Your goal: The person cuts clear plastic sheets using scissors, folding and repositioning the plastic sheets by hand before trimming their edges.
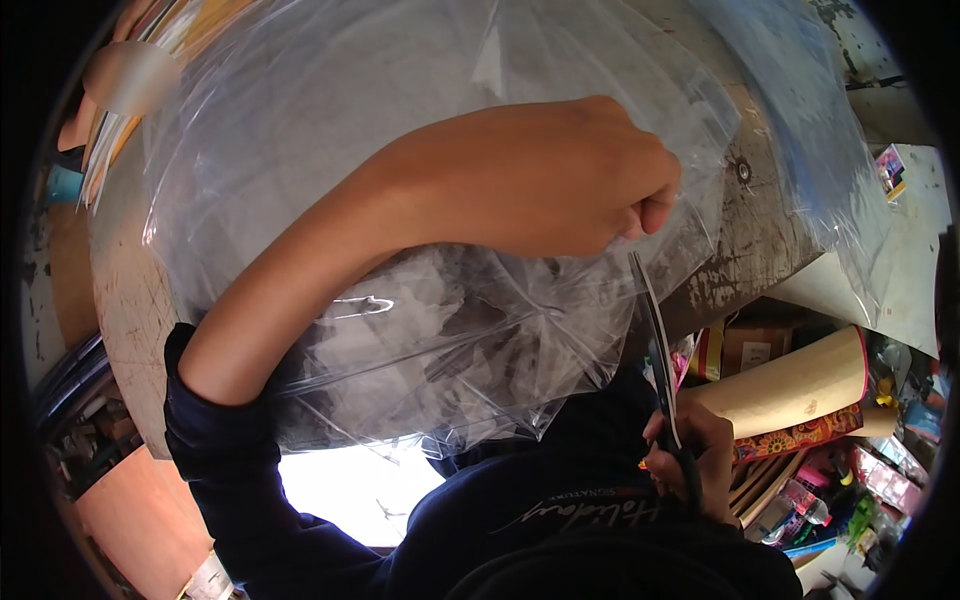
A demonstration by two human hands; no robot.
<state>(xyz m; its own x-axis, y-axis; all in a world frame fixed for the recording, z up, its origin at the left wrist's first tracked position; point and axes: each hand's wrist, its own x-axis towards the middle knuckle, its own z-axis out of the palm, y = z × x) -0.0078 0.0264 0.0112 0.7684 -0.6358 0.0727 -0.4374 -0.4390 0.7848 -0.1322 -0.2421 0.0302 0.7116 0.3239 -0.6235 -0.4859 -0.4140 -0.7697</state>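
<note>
Right hand (700, 450) at four o'clock, gripping scissors (662, 350), blades aimed near twelve! Left hand (570, 180), one o'clock, curls in at the clear plastic (520, 320); can't tell if it's pinching. Plastic spreads mid-view across the worktop (135, 300).

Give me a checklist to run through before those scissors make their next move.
1. Scissors in hand: ok, the right hand holds them.
2. Left hand well clear of the scissors: not ok, in my judgement; they point towards its curled fingers, close by.
3. Left hand's grip on the clear plastic: cannot tell; the hand itself hides it.
4. Clear plastic lying smooth: not ok; it is crumpled and folded below the left forearm.
5. Left sleeve away from the scissors: ok, it ends well back along the forearm.
</note>
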